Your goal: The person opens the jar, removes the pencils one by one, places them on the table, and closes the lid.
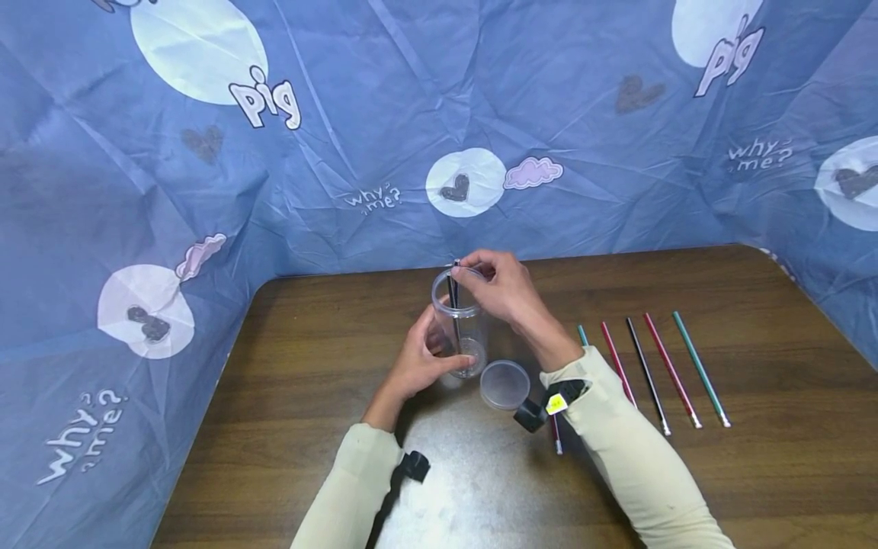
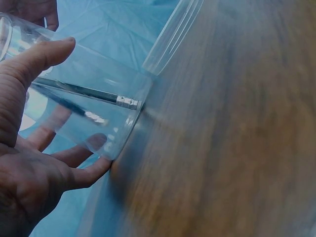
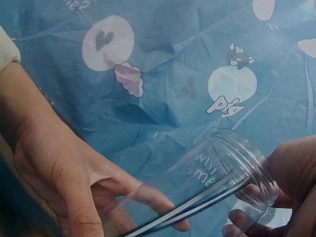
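My left hand [image 1: 420, 357] grips a clear plastic jar [image 2: 116, 84] around its side, thumb in front and fingers behind. The jar stands with its base at the tabletop and its mouth uncovered. Inside it lean two dark pencils [image 3: 197, 202], their silver eraser ends down near the bottom. At the rim, my right hand [image 1: 504, 286] pinches the upper end of one black pencil [image 1: 456, 293] between thumb and fingers. A round clear lid [image 1: 504, 384] lies on the table just right of the jar, below my right wrist.
On the wooden table [image 1: 309, 396], several pencils lie in a rough row at the right, among them a black pencil [image 1: 648, 374], a red pencil [image 1: 672, 370] and a teal pencil [image 1: 701, 367]. My right forearm partly covers others. A blue printed cloth [image 1: 384, 137] hangs behind the table.
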{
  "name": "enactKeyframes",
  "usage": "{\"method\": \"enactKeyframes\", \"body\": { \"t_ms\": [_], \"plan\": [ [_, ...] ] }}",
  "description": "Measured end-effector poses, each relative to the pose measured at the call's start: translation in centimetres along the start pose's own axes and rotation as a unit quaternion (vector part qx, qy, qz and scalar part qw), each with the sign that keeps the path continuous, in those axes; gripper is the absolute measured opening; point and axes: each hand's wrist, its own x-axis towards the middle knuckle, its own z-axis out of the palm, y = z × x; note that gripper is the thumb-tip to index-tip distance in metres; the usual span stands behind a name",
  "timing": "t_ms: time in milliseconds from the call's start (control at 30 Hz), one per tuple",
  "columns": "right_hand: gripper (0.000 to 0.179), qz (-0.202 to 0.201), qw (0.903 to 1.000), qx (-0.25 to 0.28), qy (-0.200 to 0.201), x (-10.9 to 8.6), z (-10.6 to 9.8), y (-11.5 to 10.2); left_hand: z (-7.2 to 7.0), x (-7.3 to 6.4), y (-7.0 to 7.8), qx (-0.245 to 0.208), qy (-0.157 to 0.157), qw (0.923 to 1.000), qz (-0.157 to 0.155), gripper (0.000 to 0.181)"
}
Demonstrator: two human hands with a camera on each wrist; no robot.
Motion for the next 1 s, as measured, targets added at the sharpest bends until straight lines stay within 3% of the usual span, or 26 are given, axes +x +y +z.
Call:
{"method": "enactKeyframes", "body": {
  "t_ms": [333, 567, 700, 1000],
  "plan": [
    [0.026, -0.005, 0.9997, 0.008, 0.021, 0.0, 0.1, 0.1, 0.0, 0.2, -0.5, -0.016, -0.003, 0.9997, 0.017, 0.092],
    [0.028, -0.011, 0.9989, 0.01, 0.044, 0.0, 0.0, 0.1, 0.0, 0.8, -3.2, -0.022, -0.004, 0.9996, 0.02, 0.095],
    [0.028, -0.018, 0.9982, 0.014, 0.055, 0.2, 0.0, -0.1, 0.0, 0.8, -3.5, -0.012, 0.002, 0.9997, 0.022, 0.092],
    [0.028, -0.102, 0.9909, 0.06, 0.064, 0.5, -0.7, -1.1, 0.0, 0.8, -3.2, -0.01, 0.006, 0.9997, 0.023, 0.097]
  ]
}}
